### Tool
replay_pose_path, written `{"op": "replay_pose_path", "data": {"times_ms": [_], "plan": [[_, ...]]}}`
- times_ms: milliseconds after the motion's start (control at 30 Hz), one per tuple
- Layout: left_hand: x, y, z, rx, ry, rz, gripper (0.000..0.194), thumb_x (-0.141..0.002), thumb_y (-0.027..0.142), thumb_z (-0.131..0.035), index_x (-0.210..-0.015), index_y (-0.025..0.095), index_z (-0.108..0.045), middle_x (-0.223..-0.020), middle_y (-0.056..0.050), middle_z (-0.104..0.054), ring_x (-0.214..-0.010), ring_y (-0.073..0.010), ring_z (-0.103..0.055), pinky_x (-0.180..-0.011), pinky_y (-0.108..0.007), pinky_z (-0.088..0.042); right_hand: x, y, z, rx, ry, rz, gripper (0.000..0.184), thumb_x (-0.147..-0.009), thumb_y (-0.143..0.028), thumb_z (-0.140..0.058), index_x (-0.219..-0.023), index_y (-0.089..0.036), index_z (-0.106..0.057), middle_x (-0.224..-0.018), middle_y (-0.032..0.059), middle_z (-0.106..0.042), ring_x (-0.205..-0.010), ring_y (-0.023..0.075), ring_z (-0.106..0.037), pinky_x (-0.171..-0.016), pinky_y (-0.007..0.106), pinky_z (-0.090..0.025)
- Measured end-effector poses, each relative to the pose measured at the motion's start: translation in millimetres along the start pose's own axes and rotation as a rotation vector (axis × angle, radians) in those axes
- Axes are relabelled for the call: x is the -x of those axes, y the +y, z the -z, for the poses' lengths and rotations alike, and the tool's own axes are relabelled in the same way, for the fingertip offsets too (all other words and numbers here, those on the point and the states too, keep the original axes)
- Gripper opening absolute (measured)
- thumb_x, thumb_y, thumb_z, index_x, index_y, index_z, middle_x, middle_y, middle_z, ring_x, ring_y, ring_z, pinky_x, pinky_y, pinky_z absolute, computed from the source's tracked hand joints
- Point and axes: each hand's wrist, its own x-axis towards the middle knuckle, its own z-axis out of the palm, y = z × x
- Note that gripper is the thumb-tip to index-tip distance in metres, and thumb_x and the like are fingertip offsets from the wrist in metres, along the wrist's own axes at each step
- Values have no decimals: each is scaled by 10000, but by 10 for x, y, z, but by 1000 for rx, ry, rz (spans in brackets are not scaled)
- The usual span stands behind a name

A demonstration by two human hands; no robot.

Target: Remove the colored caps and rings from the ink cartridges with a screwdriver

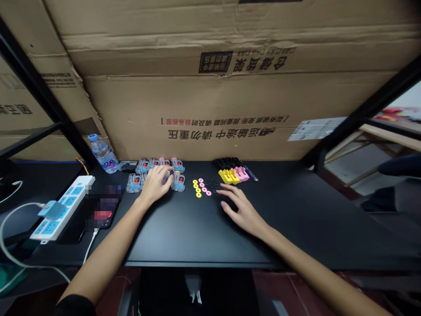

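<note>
Several clear plastic connectors [178,181] with blue and red parts lie left of the yellow and pink rings [200,187], the left hand [156,184] curved over them with fingertips touching (whether it grips one, I cannot tell). Right of the rings, the right hand [241,214] lies open, holding nothing, nearest flat black washers [212,186], with ridged yellow and pink plastic blocks [229,176] beyond.

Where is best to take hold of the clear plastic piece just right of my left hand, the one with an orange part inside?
Pinch the clear plastic piece by its two long sides, coming down from above, probably with your right hand from the right. Its length points away from you, and your left hand crowds its left side, while a gap separates its right side from the yellow rings.
</note>
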Motion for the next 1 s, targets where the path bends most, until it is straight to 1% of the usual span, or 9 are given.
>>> {"op": "replay_pose_path", "data": {"times_ms": [133, 200, 300, 433, 533, 667, 733, 867, 1000], "plan": [[37, -15, -70, 8, -40, -33, 237, -1032, 271, -566, -1254, 249, -649, -1286, -62, -726, -1255, -259, -628, -1074, -426, -463, -551, -126, -10, -96, 10, 40, 339, -1049, -334, -505, -1355, -301, -648, -1278, 99, -734, -1213, 316, -695, -1090, 549, -546], [34, -5, -79, -4, -59, -41, 221, -1038, 272, -561, -1237, 250, -653, -1279, -61, -727, -1240, -259, -628, -1054, -427, -465, -798, -134, -119, -121, -16, 63, 295, -1041, -338, -530, -1286, -279, -683, -1228, 95, -753, -1164, 313, -708, -1051, 534, -560], [31, 20, -59, -8, -89, -42, 215, -1043, 277, -556, -1230, 251, -659, -1277, -60, -729, -1230, -259, -629, -1049, -431, -467, -979, -62, -333, -126, 40, 65, 251, -1043, -322, -530, -1204, -251, -710, -1174, 96, -767, -1116, 303, -705, -1012, 521, -561], [19, 61, -8, 5, -103, -26, 221, -1041, 282, -542, -1212, 254, -679, -1275, -66, -730, -1229, -266, -626, -1062, -442, -474, -943, 84, -449, -92, 35, 122, 236, -1053, -300, -529, -1176, -250, -724, -1130, 91, -778, -1094, 294, -696, -989, 506, -551], [7, 66, 24, 7, -116, -19, 219, -1041, 293, -537, -1190, 253, -692, -1263, -67, -732, -1219, -272, -627, -1059, -451, -471, -867, 142, -369, -108, -6, 175, 238, -1046, -313, -559, -1201, -256, -731, -1153, 93, -779, -1115, 292, -701, -999, 502, -555], [0, 10, 58, -42, -119, 8, 211, -1037, 316, -539, -1122, 253, -723, -1186, -71, -746, -1151, -274, -641, -1011, -437, -473, -810, 154, -274, -102, -93, 228, 324, -990, -350, -660, -1298, -276, -730, -1290, 104, -762, -1255, 324, -679, -1076, 532, -539], [-1, -33, 64, -71, -116, 21, 213, -1039, 311, -535, -1092, 247, -731, -1118, -64, -758, -1074, -259, -663, -976, -423, -464, -794, 162, -286, -92, -133, 237, 358, -974, -357, -687, -1323, -287, -731, -1337, 100, -754, -1306, 337, -662, -1105, 546, -528], [-8, -108, 39, -80, -160, 41, 218, -1034, 300, -534, -1058, 248, -744, -842, -13, -746, -825, -212, -685, -905, -397, -434, -775, 198, -348, -99, -193, 250, 334, -969, -347, -708, -1297, -303, -751, -1351, 78, -758, -1329, 331, -651, -1122, 552, -519], [-8, -147, -16, -35, -203, 27, 198, -1016, 301, -556, -1002, 241, -744, -743, 9, -716, -755, -196, -684, -844, -362, -429, -762, 216, -362, -97, -227, 252, 254, -976, -329, -702, -1214, -286, -778, -1358, 77, -753, -1333, 322, -642, -1134, 553, -503]]}}
